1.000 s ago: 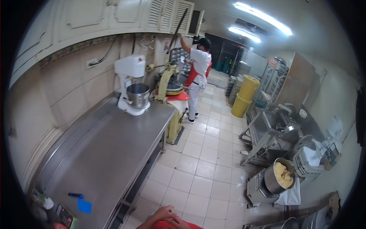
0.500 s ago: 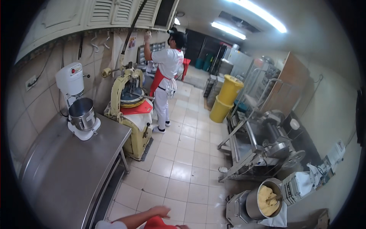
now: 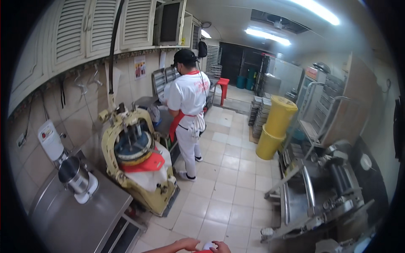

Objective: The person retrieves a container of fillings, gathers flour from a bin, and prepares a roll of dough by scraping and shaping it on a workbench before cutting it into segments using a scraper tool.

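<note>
At the bottom edge, over the red apron I wear, both my hands hang in front of me. My left hand reaches inward with its fingers stretched out, and nothing shows in it. Close by on the right, my right hand has its fingers loosely bent and apart, also with nothing visible in it. A small white shape shows between the two hands; what it is I cannot make out. The hands are partly cut off by the frame.
Left stand a steel table, a white stand mixer and a cream dough press. Beyond, a co-worker faces the left-hand counter. On the right are yellow bins and a roller machine. Tiled floor runs between.
My view has moved forward and turned, so the bowl of dough at lower right has left the picture. My right hand shows more. The co-worker has lowered a raised hand.
</note>
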`<state>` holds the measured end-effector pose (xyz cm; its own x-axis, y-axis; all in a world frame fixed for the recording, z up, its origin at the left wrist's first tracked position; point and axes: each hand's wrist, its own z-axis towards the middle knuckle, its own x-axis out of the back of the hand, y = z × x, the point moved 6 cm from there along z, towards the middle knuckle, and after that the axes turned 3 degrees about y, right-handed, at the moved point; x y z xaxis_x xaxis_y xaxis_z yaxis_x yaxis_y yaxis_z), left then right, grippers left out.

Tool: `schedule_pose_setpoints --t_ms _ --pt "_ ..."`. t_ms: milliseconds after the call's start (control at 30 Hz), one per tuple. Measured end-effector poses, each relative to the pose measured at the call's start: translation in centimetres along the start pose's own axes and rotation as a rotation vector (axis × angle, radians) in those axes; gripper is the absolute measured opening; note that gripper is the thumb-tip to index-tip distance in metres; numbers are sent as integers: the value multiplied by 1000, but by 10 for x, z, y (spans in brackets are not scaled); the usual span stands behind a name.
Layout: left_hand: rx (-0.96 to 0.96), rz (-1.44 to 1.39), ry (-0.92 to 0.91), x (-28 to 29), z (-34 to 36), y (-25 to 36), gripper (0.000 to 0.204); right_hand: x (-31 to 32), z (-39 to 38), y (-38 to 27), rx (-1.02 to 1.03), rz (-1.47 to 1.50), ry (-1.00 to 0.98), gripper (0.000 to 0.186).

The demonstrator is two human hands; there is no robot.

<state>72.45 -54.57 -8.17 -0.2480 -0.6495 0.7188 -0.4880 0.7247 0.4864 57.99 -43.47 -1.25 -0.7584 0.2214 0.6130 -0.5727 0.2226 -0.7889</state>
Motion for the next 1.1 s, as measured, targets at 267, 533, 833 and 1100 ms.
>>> schedule_pose_setpoints --t_ms 267,533,833,1100 --pt "293 -519 269 193 87 -89 72 102 319 2 153 -312 -381 49" --pt "211 -318 194 368 336 -195 72 121 551 210 -267 -106 -104 45" --pt "-184 -140 157 681 522 -212 65 205 692 332 -844 180 4 42" --pt "77 -120 250 781 724 -322 67 236 941 425 -832 200 -143 39"
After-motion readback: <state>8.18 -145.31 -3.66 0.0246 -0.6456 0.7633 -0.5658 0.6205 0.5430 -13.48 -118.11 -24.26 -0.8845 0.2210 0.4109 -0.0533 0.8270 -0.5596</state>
